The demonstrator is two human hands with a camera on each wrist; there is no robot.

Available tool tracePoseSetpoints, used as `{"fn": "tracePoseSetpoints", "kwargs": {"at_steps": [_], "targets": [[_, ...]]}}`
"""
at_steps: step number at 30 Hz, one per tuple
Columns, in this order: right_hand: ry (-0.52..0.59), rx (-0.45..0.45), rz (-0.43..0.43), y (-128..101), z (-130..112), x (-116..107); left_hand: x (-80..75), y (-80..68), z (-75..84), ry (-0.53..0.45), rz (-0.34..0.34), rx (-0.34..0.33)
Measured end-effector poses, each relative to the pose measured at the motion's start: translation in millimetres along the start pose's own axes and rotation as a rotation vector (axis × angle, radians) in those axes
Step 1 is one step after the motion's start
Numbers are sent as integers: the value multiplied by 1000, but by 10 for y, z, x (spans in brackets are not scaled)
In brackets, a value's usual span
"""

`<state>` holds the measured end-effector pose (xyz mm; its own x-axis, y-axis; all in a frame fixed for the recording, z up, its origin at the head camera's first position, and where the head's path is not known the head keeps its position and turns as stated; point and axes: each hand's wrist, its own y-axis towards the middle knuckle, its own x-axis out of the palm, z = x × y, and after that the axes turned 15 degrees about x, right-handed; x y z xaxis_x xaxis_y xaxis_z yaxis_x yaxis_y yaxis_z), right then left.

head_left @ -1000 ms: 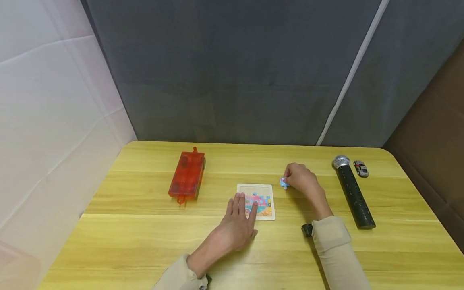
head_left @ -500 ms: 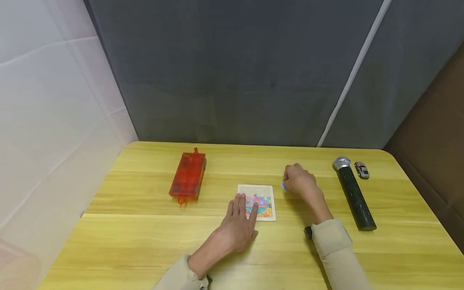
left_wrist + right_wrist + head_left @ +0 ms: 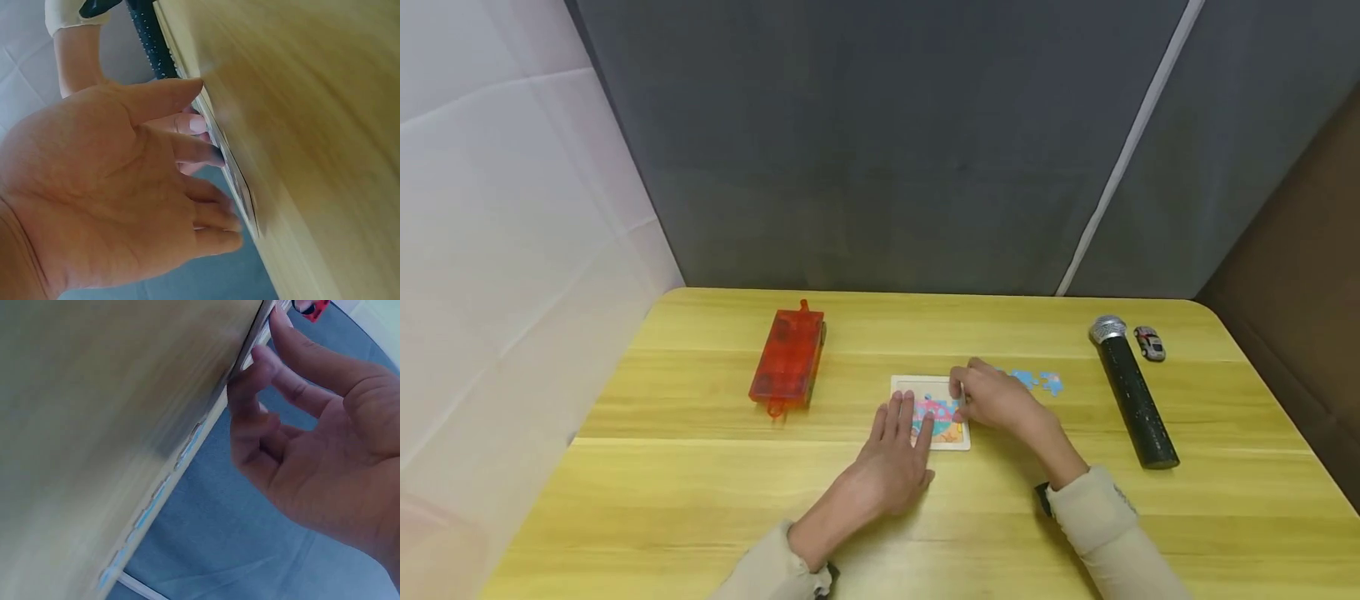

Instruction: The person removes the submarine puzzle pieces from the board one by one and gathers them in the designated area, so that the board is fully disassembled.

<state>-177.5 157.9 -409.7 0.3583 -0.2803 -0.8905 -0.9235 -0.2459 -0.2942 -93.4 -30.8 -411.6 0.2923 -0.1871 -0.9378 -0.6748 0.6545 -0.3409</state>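
Pressing flat with straight, slightly spread fingers, our left hand (image 3: 891, 462) steadies the puzzle board (image 3: 929, 412) near the table's (image 3: 625, 467) middle. Our right hand (image 3: 994, 398) touches the board's right edge with curled fingertips; whether they pinch anything, we cannot tell.

L hand (image 3: 891, 462) flat on puzzle board (image 3: 929, 387), R hand (image 3: 992, 398) at its edge, loose pieces (image 3: 1037, 382) beside
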Motion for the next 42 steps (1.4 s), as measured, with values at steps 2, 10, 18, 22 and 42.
{"fn": "tracePoseSetpoints", "kwargs": {"at_steps": [2, 10, 18, 22, 42], "targets": [[-2, 22, 6, 4, -22, 18, -3, -3, -1, -11, 5, 21], [-8, 48, 14, 11, -35, 44, -16, -22, 41, -52, 15, 107], [-12, 6, 47, 3, -29, 42, -25, -18, 44, -53, 3, 105], [-17, -50, 86, 12, -28, 43, -17, -12, 43, -42, -6, 100], [-16, -211, 123, 23, 52, -2, 6, -7, 63, -65, -5, 75]]}}
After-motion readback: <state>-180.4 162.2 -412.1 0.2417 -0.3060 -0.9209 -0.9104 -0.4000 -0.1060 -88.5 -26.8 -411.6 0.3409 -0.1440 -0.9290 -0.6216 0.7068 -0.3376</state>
